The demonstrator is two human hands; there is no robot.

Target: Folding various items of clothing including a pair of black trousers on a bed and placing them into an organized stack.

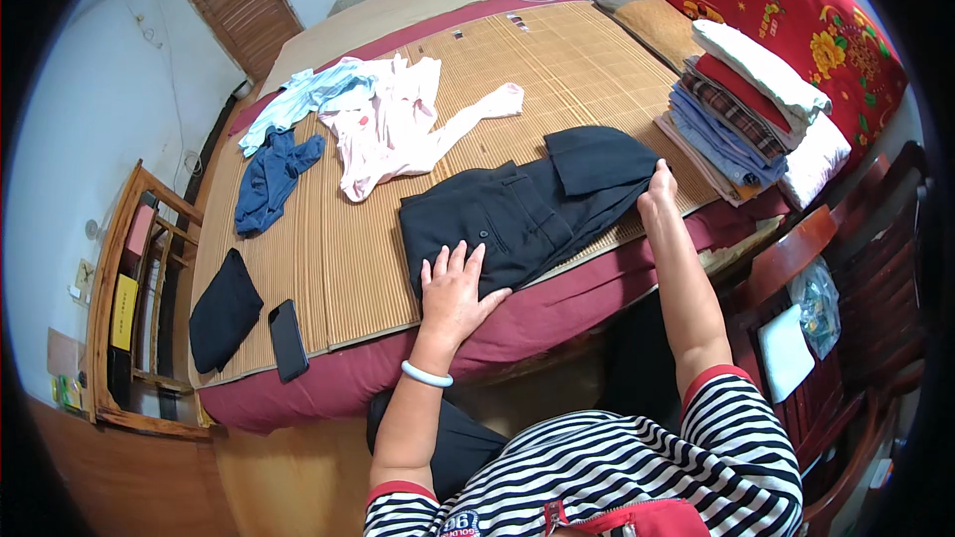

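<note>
A pair of black trousers lies folded on the bamboo mat, near the front edge of the bed. Its waistband and a buttoned pocket face up, and the legs are doubled back at the right end. My left hand rests flat on the waist end with its fingers spread. At the folded right end, my right hand grips the edge of the cloth, thumb up; its other fingers are mostly hidden.
Left of the trousers lie a smartphone, a folded black cloth, navy clothing and a pale pink garment. A tall stack of folded clothes stands at the right. Wooden chairs flank the bed's right front.
</note>
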